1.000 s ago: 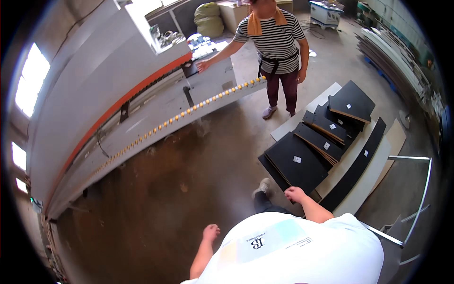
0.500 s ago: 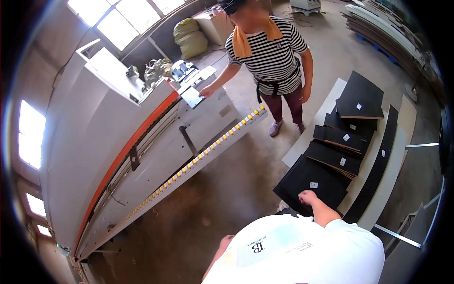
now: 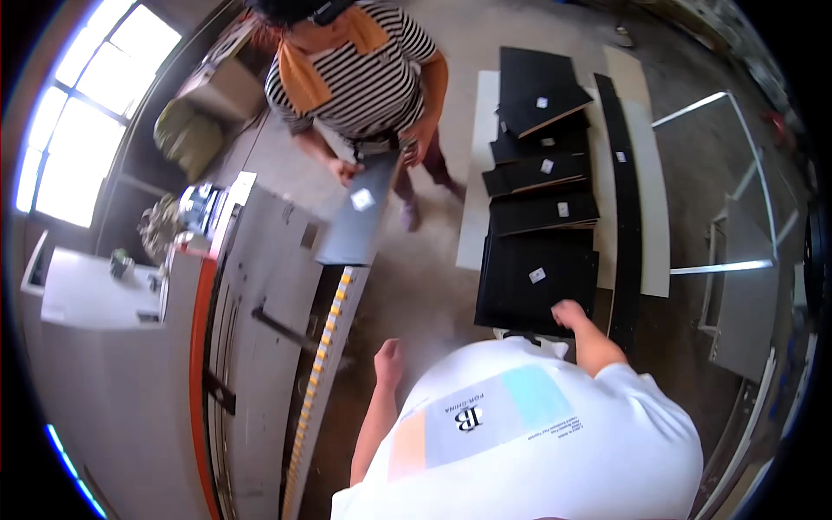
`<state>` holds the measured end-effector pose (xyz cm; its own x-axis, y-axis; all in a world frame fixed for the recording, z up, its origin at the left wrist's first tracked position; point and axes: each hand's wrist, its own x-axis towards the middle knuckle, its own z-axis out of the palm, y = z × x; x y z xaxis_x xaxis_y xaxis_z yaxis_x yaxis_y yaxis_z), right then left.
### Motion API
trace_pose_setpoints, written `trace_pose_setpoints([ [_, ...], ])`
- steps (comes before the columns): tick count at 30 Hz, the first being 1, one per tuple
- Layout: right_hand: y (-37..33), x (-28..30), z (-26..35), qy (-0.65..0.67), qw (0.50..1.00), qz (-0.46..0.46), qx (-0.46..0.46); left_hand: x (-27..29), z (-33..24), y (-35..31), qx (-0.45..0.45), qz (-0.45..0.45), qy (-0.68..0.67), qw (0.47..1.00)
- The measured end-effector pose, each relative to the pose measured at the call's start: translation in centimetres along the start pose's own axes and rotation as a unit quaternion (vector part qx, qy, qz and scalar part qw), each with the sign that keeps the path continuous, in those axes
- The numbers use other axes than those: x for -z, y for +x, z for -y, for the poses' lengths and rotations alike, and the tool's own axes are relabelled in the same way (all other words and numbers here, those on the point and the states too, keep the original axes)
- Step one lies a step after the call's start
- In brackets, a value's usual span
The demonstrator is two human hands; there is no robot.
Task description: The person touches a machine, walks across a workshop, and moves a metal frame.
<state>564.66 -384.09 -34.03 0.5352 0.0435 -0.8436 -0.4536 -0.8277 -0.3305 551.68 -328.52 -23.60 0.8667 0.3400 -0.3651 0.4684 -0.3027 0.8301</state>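
- Finding near black panel (image 3: 510, 290) lying at right, at the near end of the overlapping black panels (image 3: 529, 217), white label (image 3: 537, 275) facing up.
- Holding right hand (image 3: 568, 314) over its near right part; curling fingers there, but cannot tell clamped from merely touching.
- Hanging left hand (image 3: 389, 359) well apart, near the yellow rollers (image 3: 322, 354); seemingly holding nothing; cannot tell fingers together from apart.
- Risking, by judgement, a sliding row from dragging one panel against its overlapping neighbour; risking pinched fingertips from a one-handed lift slipping back.
- Farther left, seeing co-worker (image 3: 368, 82) gripping grey panel (image 3: 368, 232) by the far roller end; risking knocked corners from swinging panels through the gap between.
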Motion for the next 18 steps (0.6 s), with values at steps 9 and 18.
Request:
trace_pose_setpoints([
  [9, -15.2, -15.8, -4.9, 0.513, 0.807, -0.213, -0.2, 5.1, -13.1, 14.9, -0.399, 0.041, 0.316, 0.86],
  [18, -19.3, -17.5, 5.3, 0.165, 0.965, -0.202, 0.014, 4.3, -7.4, 21.2, -0.479, 0.271, 0.407, 0.729],
])
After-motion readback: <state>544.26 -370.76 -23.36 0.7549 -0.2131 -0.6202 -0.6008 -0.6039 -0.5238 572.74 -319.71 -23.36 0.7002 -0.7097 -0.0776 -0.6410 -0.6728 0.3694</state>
